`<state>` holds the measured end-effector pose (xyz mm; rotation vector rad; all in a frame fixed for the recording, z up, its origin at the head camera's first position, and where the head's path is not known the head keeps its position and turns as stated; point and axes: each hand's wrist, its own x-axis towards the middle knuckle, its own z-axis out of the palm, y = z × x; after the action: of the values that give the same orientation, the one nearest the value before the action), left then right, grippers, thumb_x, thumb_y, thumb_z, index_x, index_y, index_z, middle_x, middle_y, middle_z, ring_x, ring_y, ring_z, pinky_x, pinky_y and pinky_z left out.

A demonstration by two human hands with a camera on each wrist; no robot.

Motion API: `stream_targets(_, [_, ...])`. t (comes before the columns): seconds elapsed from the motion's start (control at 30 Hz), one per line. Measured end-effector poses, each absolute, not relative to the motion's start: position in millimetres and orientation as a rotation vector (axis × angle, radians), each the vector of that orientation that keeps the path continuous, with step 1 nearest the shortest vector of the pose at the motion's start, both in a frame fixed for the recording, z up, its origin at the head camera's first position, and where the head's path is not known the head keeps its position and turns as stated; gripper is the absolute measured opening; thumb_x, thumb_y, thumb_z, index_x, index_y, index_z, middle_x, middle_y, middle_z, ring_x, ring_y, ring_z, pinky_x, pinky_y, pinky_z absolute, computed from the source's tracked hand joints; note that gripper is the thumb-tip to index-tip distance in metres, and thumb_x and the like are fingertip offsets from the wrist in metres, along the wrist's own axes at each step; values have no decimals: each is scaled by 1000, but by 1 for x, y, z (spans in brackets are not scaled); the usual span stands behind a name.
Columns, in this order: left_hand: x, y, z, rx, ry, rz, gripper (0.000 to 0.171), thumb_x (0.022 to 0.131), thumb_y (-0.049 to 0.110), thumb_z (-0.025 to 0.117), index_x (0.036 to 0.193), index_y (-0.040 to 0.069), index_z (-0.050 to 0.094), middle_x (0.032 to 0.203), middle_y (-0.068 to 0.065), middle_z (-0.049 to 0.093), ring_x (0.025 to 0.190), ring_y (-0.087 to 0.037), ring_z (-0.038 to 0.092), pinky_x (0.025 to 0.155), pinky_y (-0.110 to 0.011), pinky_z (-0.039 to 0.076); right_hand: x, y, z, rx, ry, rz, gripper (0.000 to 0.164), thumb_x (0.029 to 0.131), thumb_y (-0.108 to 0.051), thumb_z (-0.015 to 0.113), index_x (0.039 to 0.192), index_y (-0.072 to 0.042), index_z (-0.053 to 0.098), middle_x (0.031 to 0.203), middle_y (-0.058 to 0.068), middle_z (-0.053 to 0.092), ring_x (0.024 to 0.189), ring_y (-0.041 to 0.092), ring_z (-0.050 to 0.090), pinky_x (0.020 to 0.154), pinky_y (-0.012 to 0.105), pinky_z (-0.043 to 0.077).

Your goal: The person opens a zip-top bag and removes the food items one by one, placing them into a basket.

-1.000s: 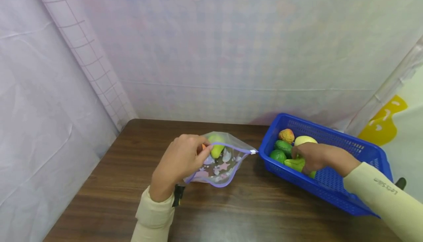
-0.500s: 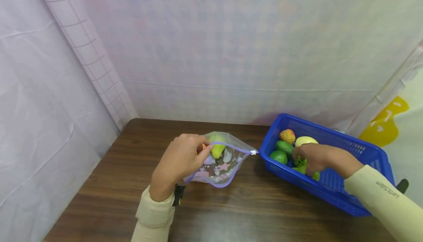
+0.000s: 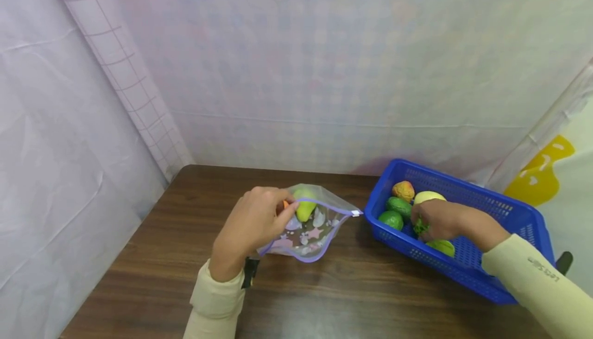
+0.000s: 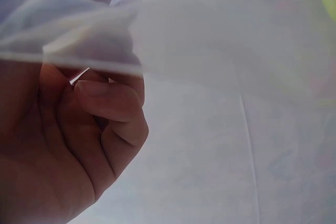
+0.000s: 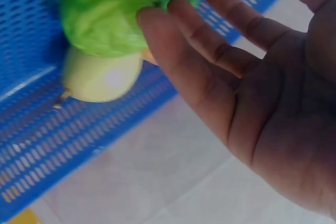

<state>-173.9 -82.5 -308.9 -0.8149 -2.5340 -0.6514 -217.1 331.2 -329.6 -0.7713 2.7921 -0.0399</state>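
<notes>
My left hand [image 3: 257, 220] pinches the upper rim of a clear zip bag [image 3: 315, 233] with purple edging and a printed pattern. The bag's mouth gapes; a yellow-green, pear-shaped fruit [image 3: 304, 210] and part of an orange thing [image 3: 285, 205] show there. In the left wrist view the bag's film crosses my fingers [image 4: 113, 103]. My right hand [image 3: 437, 218] reaches into a blue basket [image 3: 463, 179]. Its fingers look extended in the right wrist view, the tips at a crinkled light green leafy head [image 5: 105, 19]. Curly dark green leaves [image 3: 420, 227] show beside them.
The basket also holds a pale yellow fruit [image 3: 428, 196], a reddish-yellow fruit [image 3: 403, 191], two dark green fruits [image 3: 398, 207] and a light green piece [image 3: 441, 247]. A dark handle-like thing [image 3: 564, 262] stands right of the basket. The brown table [image 3: 162, 256] meets white curtains.
Among the produce, my right hand has shifted slightly; the long yellow-green piece under it is no longer visible, and a light green piece shows nearer the front. My left hand and the bag stay put.
</notes>
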Motion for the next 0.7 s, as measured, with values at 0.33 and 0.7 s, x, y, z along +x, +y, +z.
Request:
stream_targets(0.33, [-172, -83, -310, -822, -2525, -666, 14, 94, 21, 69, 91, 10, 76, 70, 7, 59, 57, -5, 47, 49, -19, 39, -204, 299, -270, -745, 3144, 2, 32, 92, -28, 72, 114, -6, 66, 106, 10, 69, 92, 29, 67, 76, 50, 55])
stream_targets(0.7, [-170, -86, -310, -826, -2453, -636, 11, 93, 18, 69, 86, 12, 75, 68, 8, 58, 57, -4, 47, 49, -20, 38, -131, 208, -252, -1087, 3697, -1209, 22, 84, -7, 73, 105, -4, 70, 88, 5, 70, 74, 4, 61, 66, 15, 50])
